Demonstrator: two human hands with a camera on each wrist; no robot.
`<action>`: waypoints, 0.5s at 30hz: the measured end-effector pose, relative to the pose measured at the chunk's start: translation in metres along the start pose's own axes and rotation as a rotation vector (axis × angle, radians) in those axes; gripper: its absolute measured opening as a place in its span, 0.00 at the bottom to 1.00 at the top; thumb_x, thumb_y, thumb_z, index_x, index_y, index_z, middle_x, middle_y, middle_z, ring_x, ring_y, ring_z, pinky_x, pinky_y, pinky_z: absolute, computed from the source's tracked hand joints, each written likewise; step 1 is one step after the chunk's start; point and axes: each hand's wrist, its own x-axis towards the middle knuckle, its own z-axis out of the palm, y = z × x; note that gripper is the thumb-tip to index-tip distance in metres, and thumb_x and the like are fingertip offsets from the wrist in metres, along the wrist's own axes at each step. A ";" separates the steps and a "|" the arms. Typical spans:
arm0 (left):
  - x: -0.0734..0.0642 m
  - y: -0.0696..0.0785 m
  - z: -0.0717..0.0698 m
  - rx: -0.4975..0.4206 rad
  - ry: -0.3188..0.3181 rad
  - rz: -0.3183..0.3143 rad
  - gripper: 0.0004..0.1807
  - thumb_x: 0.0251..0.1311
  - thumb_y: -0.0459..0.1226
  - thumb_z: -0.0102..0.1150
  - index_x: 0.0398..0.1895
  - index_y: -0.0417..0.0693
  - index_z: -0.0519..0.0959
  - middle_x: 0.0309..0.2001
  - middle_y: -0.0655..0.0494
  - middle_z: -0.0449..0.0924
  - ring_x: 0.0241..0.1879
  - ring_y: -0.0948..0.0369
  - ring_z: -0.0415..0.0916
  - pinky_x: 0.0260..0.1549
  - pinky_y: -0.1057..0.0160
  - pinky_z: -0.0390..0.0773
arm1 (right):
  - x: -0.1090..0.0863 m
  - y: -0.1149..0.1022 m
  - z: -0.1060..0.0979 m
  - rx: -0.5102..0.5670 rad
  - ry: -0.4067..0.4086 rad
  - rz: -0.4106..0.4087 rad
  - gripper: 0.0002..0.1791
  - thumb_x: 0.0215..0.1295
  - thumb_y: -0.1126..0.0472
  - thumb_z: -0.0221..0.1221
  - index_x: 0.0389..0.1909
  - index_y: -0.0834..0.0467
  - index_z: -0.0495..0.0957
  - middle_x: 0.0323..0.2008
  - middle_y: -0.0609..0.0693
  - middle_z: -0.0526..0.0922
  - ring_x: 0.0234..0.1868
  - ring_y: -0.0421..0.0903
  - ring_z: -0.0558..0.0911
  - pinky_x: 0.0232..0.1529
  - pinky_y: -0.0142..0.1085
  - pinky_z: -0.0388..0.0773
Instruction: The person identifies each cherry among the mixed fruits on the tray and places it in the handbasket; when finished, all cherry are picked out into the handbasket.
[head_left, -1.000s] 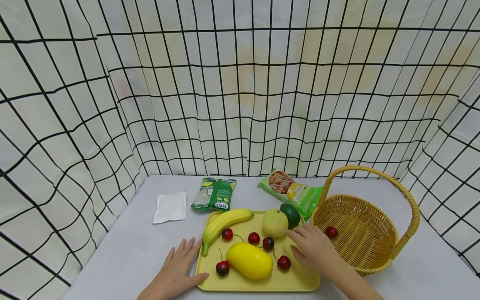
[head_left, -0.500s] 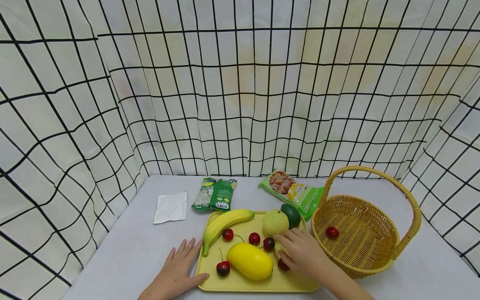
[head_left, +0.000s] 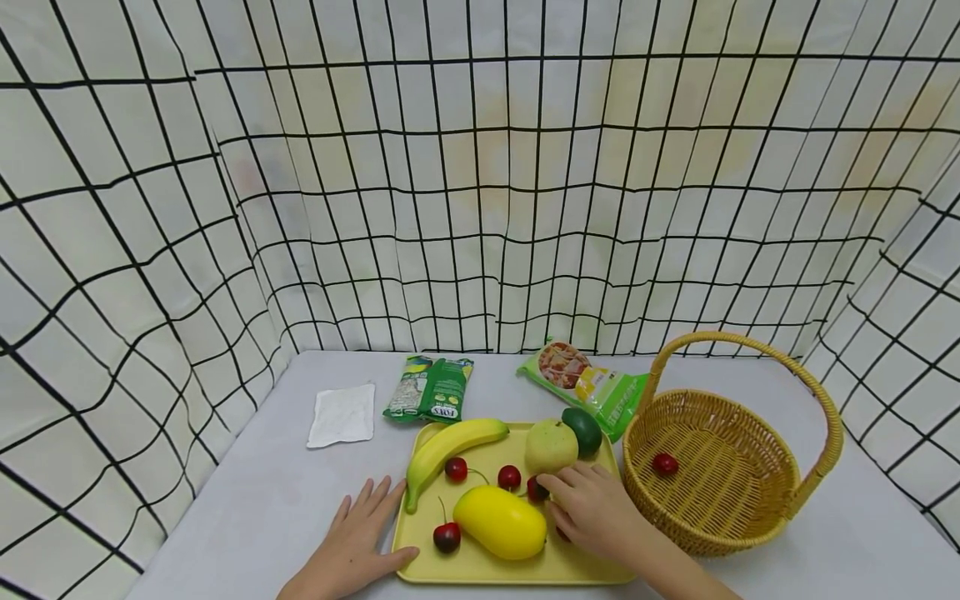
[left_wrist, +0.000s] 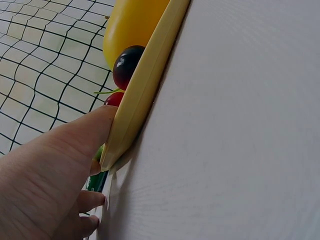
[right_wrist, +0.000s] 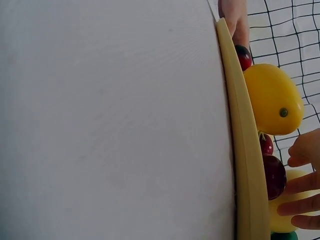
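Note:
In the head view my right hand (head_left: 596, 510) reaches over the yellow tray (head_left: 585, 570), its fingertips right at a dark red cherry (head_left: 533, 490). Another cherry (head_left: 562, 534) is mostly hidden beneath that hand. The right wrist view shows the thumb and fingers apart, with a dark cherry (right_wrist: 274, 176) on the tray beside them. A yellow mango (head_left: 501, 522) lies left of these cherries. My left hand (head_left: 354, 540) rests spread at the tray's left edge, thumb over the rim, close to a cherry with a stem (head_left: 447, 537).
A banana (head_left: 450, 450), a pale green round fruit (head_left: 551, 447), a dark green fruit (head_left: 583, 432) and more cherries share the tray. Right of it stands a wicker basket (head_left: 723, 467) with a tall handle and one cherry (head_left: 664, 464). Behind are green packets (head_left: 429, 388) and a white square (head_left: 341, 415).
My right hand has moved left across the tray, from beside the green fruit to the dark cherry near the mango, covering the front-right cherry. The left hand has stayed still.

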 end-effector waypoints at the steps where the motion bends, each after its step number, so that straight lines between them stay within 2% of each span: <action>1: 0.000 0.000 0.000 -0.001 -0.001 0.000 0.55 0.39 0.69 0.56 0.68 0.47 0.58 0.68 0.39 0.52 0.67 0.40 0.42 0.60 0.35 0.37 | 0.000 0.000 0.000 -0.002 -0.010 0.006 0.16 0.57 0.53 0.60 0.47 0.50 0.78 0.36 0.43 0.80 0.39 0.41 0.76 0.34 0.36 0.74; 10: -0.001 0.001 -0.001 0.007 0.003 0.017 0.55 0.41 0.69 0.56 0.68 0.46 0.58 0.68 0.39 0.53 0.67 0.40 0.42 0.60 0.35 0.38 | 0.002 -0.002 0.002 0.001 -0.089 0.016 0.17 0.59 0.52 0.59 0.49 0.51 0.77 0.37 0.44 0.80 0.38 0.42 0.77 0.30 0.33 0.71; 15: -0.002 0.000 -0.001 0.017 0.008 0.013 0.55 0.40 0.69 0.56 0.68 0.46 0.58 0.67 0.39 0.53 0.67 0.40 0.43 0.60 0.34 0.38 | 0.003 -0.003 0.004 -0.002 -0.109 0.014 0.18 0.59 0.51 0.58 0.50 0.51 0.76 0.39 0.45 0.80 0.38 0.42 0.77 0.31 0.34 0.72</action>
